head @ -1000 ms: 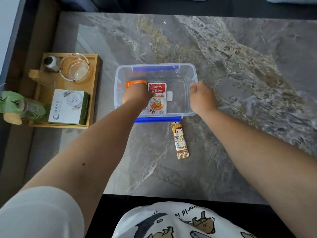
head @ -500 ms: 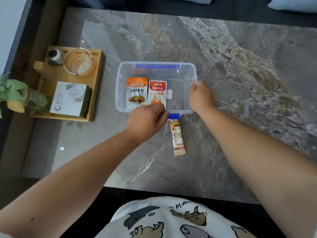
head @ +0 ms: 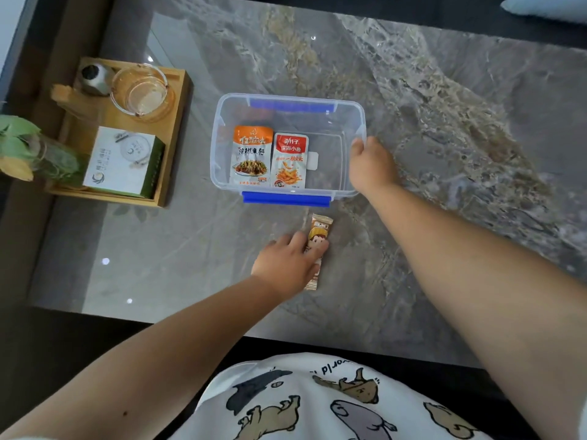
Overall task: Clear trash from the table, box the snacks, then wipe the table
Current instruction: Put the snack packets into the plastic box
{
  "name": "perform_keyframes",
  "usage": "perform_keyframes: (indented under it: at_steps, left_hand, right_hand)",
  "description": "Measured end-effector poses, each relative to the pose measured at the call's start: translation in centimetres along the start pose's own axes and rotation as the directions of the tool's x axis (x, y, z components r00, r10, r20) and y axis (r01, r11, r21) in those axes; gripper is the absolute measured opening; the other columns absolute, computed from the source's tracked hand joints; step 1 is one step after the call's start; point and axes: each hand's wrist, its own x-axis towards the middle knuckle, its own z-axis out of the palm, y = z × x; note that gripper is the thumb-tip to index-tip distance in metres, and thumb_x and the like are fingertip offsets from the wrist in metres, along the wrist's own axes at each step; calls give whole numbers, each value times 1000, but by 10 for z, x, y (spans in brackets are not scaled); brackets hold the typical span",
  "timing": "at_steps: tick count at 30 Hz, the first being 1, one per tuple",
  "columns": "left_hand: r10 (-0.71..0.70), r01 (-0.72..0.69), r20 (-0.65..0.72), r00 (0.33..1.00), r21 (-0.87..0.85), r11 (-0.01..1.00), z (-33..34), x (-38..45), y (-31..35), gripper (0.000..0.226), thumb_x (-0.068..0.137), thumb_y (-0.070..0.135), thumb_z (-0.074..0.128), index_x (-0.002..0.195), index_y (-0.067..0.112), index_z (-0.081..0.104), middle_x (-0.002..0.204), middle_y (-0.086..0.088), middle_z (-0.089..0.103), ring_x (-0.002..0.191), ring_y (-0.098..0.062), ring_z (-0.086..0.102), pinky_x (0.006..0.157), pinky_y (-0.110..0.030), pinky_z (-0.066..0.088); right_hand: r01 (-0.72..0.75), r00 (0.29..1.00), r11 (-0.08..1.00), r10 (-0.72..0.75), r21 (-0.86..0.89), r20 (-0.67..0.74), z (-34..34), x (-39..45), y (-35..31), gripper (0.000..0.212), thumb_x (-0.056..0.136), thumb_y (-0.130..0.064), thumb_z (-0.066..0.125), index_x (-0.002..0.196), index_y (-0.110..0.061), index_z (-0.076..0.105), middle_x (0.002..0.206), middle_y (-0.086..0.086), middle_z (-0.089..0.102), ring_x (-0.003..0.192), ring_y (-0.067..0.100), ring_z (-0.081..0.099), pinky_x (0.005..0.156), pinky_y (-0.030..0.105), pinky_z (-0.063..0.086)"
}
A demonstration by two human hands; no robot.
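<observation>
A clear plastic box (head: 219, 147) with blue clips sits open on the grey marble worktop (head: 413, 106), about mid-way across. Two snack packets lie flat in its left half, side by side and touching: an orange-topped packet (head: 252, 158) on the left and a red-topped packet (head: 290, 161) on its right. The right half of the box holds only a small white tag on the floor of it.

The right hand (head: 370, 165) rests on the right end of the box, its grip closed over the rim at the near right corner.

On the near side of the box, apart from it, a slim brown snack stick (head: 319, 228) with a cartoon face lies on the worktop, pointing toward the box. The left hand (head: 287, 265) lies over its near part, fingers curled down on the wrapper; the grip is pressed onto the stick, but I cannot tell whether it has closed around it.

At the far left stands a wooden tray (head: 178, 128) carrying a glass dish (head: 139, 90), a small metal pot (head: 92, 76) and a white and green carton (head: 122, 160). A plant in a glass jar (head: 28, 150) sits at the tray's left edge.
</observation>
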Motion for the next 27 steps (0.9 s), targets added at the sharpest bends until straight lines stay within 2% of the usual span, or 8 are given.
perform_keyframes:
  at_steps: [4,7,13,16,19,23,25,27]
  left_hand:
    - [-25,25,6,1000,-28,999,-2,-16,-5,58,95,51,36,146,38,14,124,-6,46,106,-29,49,82,-40,46]
    - [-121,121,-4,993,-63,991,-7,-7,3,71,94,58,32,149,26,2,126,-7,49,108,-29,54,81,-40,49]
    - [-339,353,105,935,-174,919,-10,16,14,60,97,43,43,144,13,21,121,-10,60,106,-28,57,77,-39,49]
    - [-428,459,167,888,-359,813,-15,20,12,37,95,34,49,126,17,39,106,-8,65,91,-27,62,69,-36,50]
    - [-431,482,226,874,-521,704,-22,18,4,23,94,32,53,113,20,51,94,-3,64,87,-25,63,71,-36,53]
    - [-361,451,277,890,-640,622,-43,8,-2,17,93,34,58,106,23,55,100,0,60,85,-15,61,68,-27,49]
    - [-306,432,313,899,-748,504,-59,0,-4,15,92,38,59,102,28,54,96,4,65,81,-12,64,64,-26,52]
    - [-246,370,302,921,-875,311,-81,-7,-6,15,89,39,63,98,28,57,87,4,71,77,-13,69,65,-32,57]
  right_hand:
    - [-5,1000,1000,5,-11,1,0,-1,-1,42,97,-41,26,102,-7,51,82,5,50,69,26,46,60,34,32]
    - [-8,1000,1000,8,-5,4,-2,-2,-2,42,97,-41,26,102,-8,51,80,4,49,65,24,45,56,33,31]
    - [-2,1000,1000,2,2,18,-4,-3,-2,41,97,-42,25,100,-10,51,73,0,47,61,18,46,53,32,30]
    - [-15,1000,1000,14,17,27,-4,-4,-2,41,97,-43,26,101,-10,50,70,-3,44,63,20,46,57,33,32]
    - [-11,1000,999,11,33,20,-4,-4,-2,40,97,-42,28,101,-9,50,71,-2,42,60,20,42,56,32,28]
    - [-7,1000,999,6,35,16,-5,-5,-2,41,97,-42,29,103,-8,51,76,1,45,61,20,42,55,32,28]
    - [-7,1000,1000,7,22,21,-5,-5,-2,42,97,-42,28,104,-8,51,82,5,52,67,24,45,58,33,30]
    - [-5,1000,1000,5,26,31,-6,-6,-3,42,98,-42,28,105,-7,51,91,12,59,74,29,51,62,33,32]
